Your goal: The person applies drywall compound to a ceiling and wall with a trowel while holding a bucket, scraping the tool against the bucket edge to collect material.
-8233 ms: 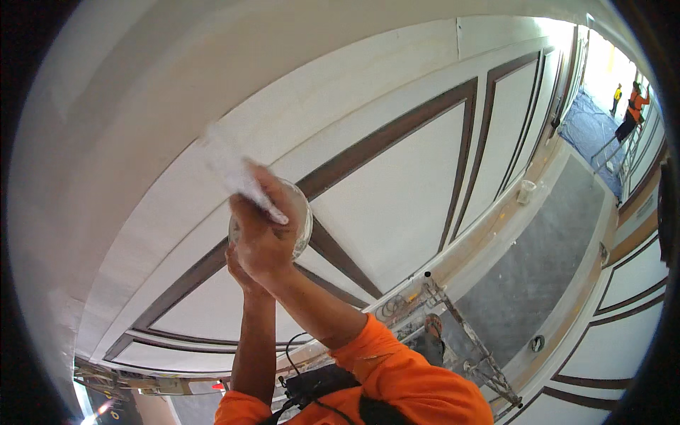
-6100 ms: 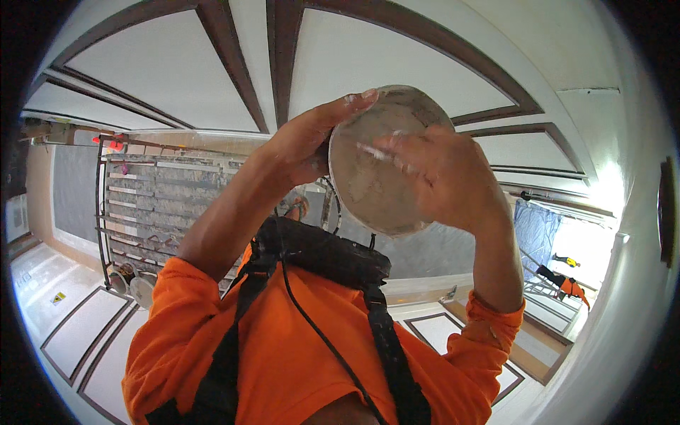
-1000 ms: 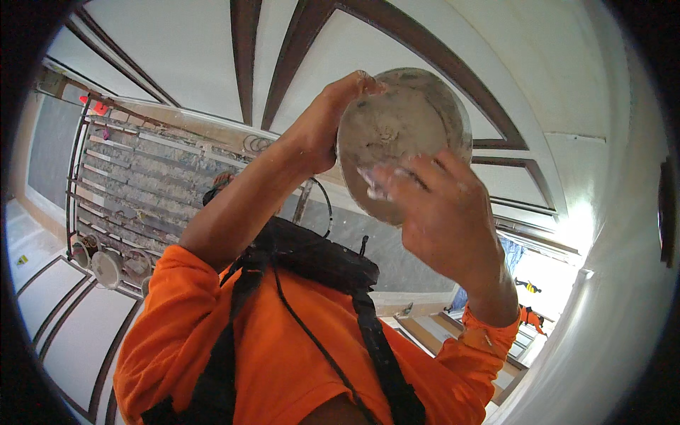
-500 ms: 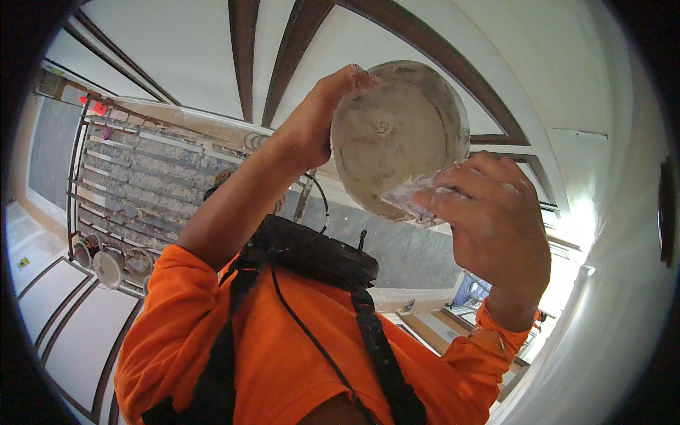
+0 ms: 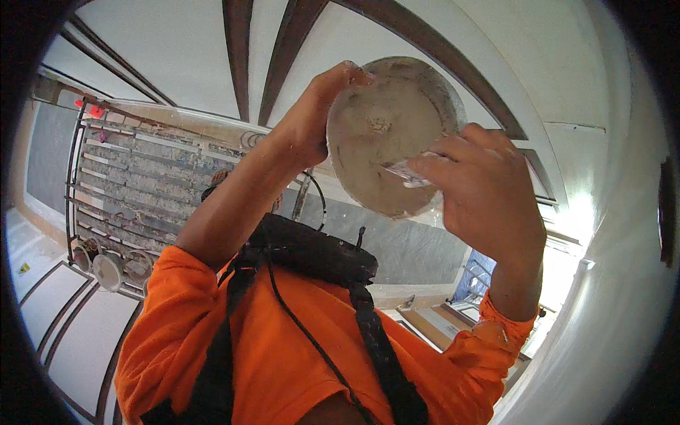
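At the near centre of view, I find the left hand (image 5: 320, 113) gripping a round, residue-stained pan (image 5: 375, 152) by its rim, thumb over the edge, likely to steady it; its other fingers are hidden. The right hand (image 5: 489, 191) pinches a white-smeared flat piece (image 5: 409, 172), cloth or scraper, I cannot tell, at the pan's inside. Beyond, a black pack (image 5: 312, 251) is strapped on, presumably freeing both hands; farther, pails (image 5: 108, 269) stand by a slatted platform's (image 5: 142, 180) end.

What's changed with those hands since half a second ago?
The right hand moved the pale, smeared flat piece from the lower rim of the round, beige disc up over its surface. Nothing visible was taken or released. The left hand keeps its grip on the disc's edge.
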Demonstrator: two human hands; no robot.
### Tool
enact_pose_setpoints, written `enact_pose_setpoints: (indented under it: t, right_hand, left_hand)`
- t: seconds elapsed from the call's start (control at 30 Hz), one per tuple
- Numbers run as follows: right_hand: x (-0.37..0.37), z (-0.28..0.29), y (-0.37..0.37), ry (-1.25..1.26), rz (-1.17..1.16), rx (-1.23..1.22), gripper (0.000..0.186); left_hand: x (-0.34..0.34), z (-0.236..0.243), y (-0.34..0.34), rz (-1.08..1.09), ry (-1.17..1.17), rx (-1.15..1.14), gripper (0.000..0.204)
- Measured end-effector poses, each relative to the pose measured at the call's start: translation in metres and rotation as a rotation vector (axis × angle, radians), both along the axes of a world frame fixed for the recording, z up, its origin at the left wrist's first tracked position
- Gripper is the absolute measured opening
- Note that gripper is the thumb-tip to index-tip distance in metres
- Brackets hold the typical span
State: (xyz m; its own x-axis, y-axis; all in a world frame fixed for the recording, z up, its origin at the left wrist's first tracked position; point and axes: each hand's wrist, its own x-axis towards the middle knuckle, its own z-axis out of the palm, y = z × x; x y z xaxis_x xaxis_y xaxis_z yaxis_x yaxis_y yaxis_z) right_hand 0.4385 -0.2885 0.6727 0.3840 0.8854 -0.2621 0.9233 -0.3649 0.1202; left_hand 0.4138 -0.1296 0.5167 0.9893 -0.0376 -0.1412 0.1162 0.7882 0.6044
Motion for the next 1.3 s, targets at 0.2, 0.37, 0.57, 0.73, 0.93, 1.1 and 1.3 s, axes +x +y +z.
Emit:
enact_pose_setpoints:
  t: [0.2,0.37,0.57,0.73,0.93,1.1,1.3]
  right_hand:
    - [-0.006,0.023,-0.009,-0.042,-0.061,0.034,0.029]
    - [-0.014,0.024,-0.023,-0.245,0.009,-0.001,0.022]
    - [-0.022,-0.004,-0.029,-0.063,-0.066,0.193,0.025]
    - [-0.013,-0.004,-0.038,-0.146,-0.080,0.080,0.027]
    - [-0.007,-0.009,-0.024,-0.158,-0.090,0.142,0.027]
    - [-0.009,-0.006,-0.027,-0.028,-0.096,0.090,0.029]
    - [-0.008,-0.008,-0.014,-0.028,-0.045,0.134,0.027]
  left_hand:
    - [0.001,-0.030,0.003,0.047,-0.314,0.097,0.038]
    - [0.007,-0.030,0.002,0.112,-0.240,0.117,0.047]
    - [0.011,-0.011,-0.001,-0.082,0.096,-0.155,0.050]
    - [0.018,-0.011,-0.001,-0.145,0.194,-0.285,0.054]
    - [0.015,-0.003,-0.004,-0.090,0.163,-0.182,0.046]
    - [0.013,-0.004,0.000,-0.082,0.138,-0.176,0.052]
    - [0.014,-0.012,0.004,-0.149,0.082,-0.230,0.053]
